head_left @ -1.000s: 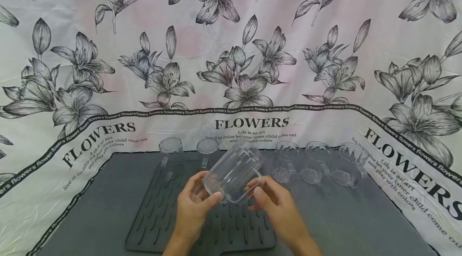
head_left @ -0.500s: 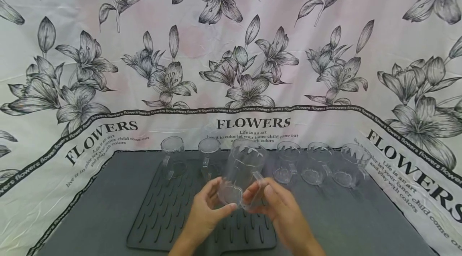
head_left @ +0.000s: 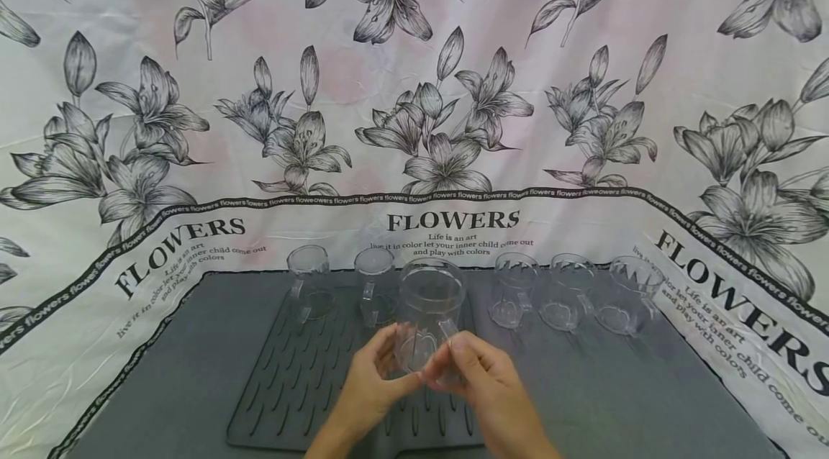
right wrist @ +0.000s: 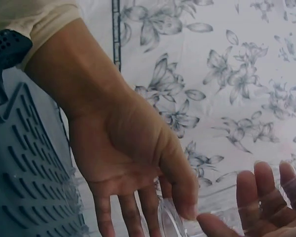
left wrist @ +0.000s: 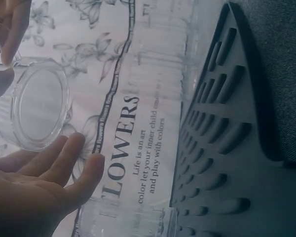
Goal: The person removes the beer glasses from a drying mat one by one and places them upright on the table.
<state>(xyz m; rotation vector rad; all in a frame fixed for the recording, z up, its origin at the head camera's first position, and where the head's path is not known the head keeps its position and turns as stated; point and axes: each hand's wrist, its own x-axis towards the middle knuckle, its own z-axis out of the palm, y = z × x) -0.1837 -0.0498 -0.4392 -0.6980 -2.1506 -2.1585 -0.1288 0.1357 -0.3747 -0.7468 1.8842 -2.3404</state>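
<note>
A clear glass mug (head_left: pixel 432 293) is raised over the front half of the mat, nearly upright, with its rim at the top. My left hand (head_left: pixel 372 380) curves round its lower left side, fingers behind and thumb in front near the base. At the handle, my right hand (head_left: pixel 482 380) holds on with thumb and fingers. The left wrist view has the mug's round base (left wrist: pixel 42 106) side-on, with the left hand (left wrist: pixel 34 182) by its edge. Only a curved glass edge (right wrist: pixel 170 219) shows by the right hand (right wrist: pixel 133 138) in the right wrist view.
A dark ridged drying mat (head_left: pixel 291 387) lies on the grey table (head_left: pixel 622 401). Two glass mugs, a left one (head_left: pixel 309 286) and another (head_left: pixel 376 286), stand on its far part. Three more stand right of it, including a nearer mug (head_left: pixel 514 290). Flower-printed cloth (head_left: pixel 427 121) hangs behind.
The mug has turned from leaning right to nearly upright. My left hand has moved right and slightly down. The right hand has stayed by the handle. The standing mugs have not moved.
</note>
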